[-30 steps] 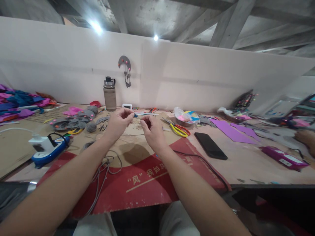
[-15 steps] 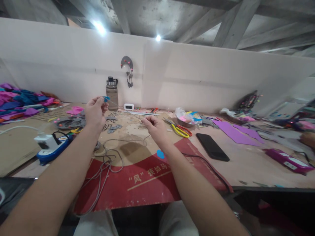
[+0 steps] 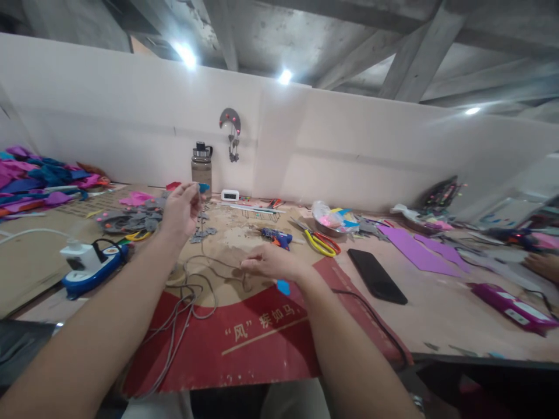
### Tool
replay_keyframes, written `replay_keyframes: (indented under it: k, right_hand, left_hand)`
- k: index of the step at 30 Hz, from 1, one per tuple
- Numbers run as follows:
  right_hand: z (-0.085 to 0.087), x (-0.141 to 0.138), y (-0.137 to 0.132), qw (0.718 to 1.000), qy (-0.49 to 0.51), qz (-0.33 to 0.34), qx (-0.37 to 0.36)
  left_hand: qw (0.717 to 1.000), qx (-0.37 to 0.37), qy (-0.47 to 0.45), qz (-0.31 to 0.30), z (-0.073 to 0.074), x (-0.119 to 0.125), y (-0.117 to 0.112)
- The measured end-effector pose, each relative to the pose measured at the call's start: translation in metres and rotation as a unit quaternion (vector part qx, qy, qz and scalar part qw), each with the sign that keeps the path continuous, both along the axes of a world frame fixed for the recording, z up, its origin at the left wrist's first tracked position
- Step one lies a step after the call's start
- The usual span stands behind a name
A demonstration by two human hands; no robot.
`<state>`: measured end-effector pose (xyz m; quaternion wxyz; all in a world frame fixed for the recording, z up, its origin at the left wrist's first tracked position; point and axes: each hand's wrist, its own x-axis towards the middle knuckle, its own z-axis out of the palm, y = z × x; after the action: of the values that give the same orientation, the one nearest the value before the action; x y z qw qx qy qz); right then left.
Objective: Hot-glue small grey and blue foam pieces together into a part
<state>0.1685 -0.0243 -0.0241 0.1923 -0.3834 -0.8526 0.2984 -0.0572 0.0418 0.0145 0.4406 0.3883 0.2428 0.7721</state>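
Raised in front of the dark bottle, my left hand (image 3: pixel 182 210) pinches a small blue felt piece (image 3: pixel 203 188) between thumb and fingers. Lower and to the right, my right hand (image 3: pixel 268 263) is closed at the fingertips over the cardboard, on what looks like the thin grey cord (image 3: pixel 191 297). Loose loops of this cord lie on the red and brown board (image 3: pixel 262 355) and trail off its front edge. A second blue piece (image 3: pixel 283 287) lies just below my right wrist. Just beyond my right hand is a blue glue gun (image 3: pixel 277 237).
Scissors with yellow and red handles (image 3: pixel 321 241), a black phone (image 3: pixel 376 276) and purple sheets (image 3: pixel 414 250) lie to the right. A blue power strip (image 3: pixel 94 273) stands left. A bottle (image 3: pixel 201 171) stands by the wall. Another person's hand (image 3: pixel 544 265) shows far right.
My right hand has dropped toward the board and moved slightly left, uncovering the glue gun. My left hand has shifted slightly right and down, still with the blue felt piece.
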Motion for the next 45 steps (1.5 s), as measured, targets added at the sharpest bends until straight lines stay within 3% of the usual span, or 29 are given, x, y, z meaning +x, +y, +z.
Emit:
replay_keyframes:
  k: [4, 8, 12, 15, 20, 25, 28, 34, 37, 42, 45]
  right_hand:
    - [-0.002, -0.001, 0.007, 0.991, -0.005, -0.107, 0.08]
    - [-0.001, -0.001, 0.013, 0.979, 0.016, -0.175, 0.104]
    - [-0.004, 0.013, 0.026, 0.913, -0.049, -0.369, 0.167]
    - [-0.014, 0.026, 0.038, 0.878, -0.127, -0.441, 0.134]
    - [-0.032, 0.032, 0.053, 0.898, -0.149, -0.411, 0.048]
    - [-0.035, 0.035, 0.059, 0.908, -0.118, -0.401, 0.016]
    - [-0.037, 0.04, 0.063, 0.912, -0.077, -0.402, 0.003]
    - [-0.037, 0.035, 0.067, 0.909, 0.038, -0.416, -0.009]
    - [-0.032, 0.024, 0.063, 0.908, 0.105, -0.405, 0.001]
    - [-0.017, 0.004, 0.043, 0.888, 0.305, -0.345, -0.005]
    - [-0.005, -0.005, 0.024, 0.888, 0.353, -0.296, 0.012]
  left_hand:
    - [0.999, -0.021, 0.013, -0.04, -0.001, 0.002, -0.002]
    - [0.99, -0.072, -0.079, -0.094, -0.001, -0.006, 0.002]
    - [0.976, -0.089, -0.159, -0.117, 0.003, -0.012, 0.003]
    - [0.979, -0.073, -0.154, -0.109, 0.007, -0.012, 0.001]
    - [0.991, -0.059, -0.026, -0.116, 0.002, 0.007, -0.008]
    - [0.983, -0.055, 0.102, -0.141, -0.011, 0.029, -0.017]
    - [0.983, -0.083, 0.062, -0.15, -0.011, 0.025, -0.012]
    - [0.985, -0.11, -0.098, -0.087, 0.0, 0.001, 0.002]
    - [0.987, -0.115, -0.083, -0.077, 0.001, 0.0, 0.002]
    - [0.991, -0.118, -0.007, -0.066, -0.009, 0.007, 0.0]
    - [0.992, -0.106, 0.041, -0.058, -0.014, 0.012, -0.001]
